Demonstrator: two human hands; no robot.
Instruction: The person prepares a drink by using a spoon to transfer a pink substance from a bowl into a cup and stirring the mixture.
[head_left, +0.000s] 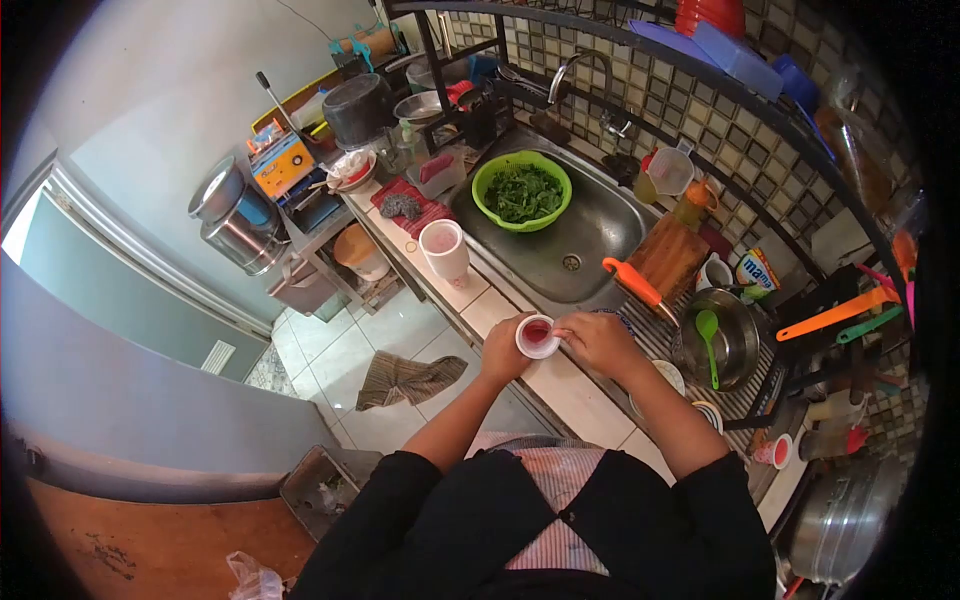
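Observation:
Close to the counter's front edge, my left hand [505, 350] is wrapped around the side of a small white plastic cup [538, 351], which looks red inside. My right hand [600, 346] has its fingers pinched together at the cup's right rim. A tall stack of white cups [443, 240] stands on the counter tiles to the left. Behind my hands, a green colander [570, 200] full of leafy greens [523, 192] sits in the metal sink [590, 262].
An orange-handled pan [640, 288] and a pot [735, 375] with a green spoon [708, 335] lie right of the sink. A wooden board [668, 255] leans nearby. A red cloth [430, 213] with a scouring pad [400, 206] is at left. A mat [400, 380] lies on the floor.

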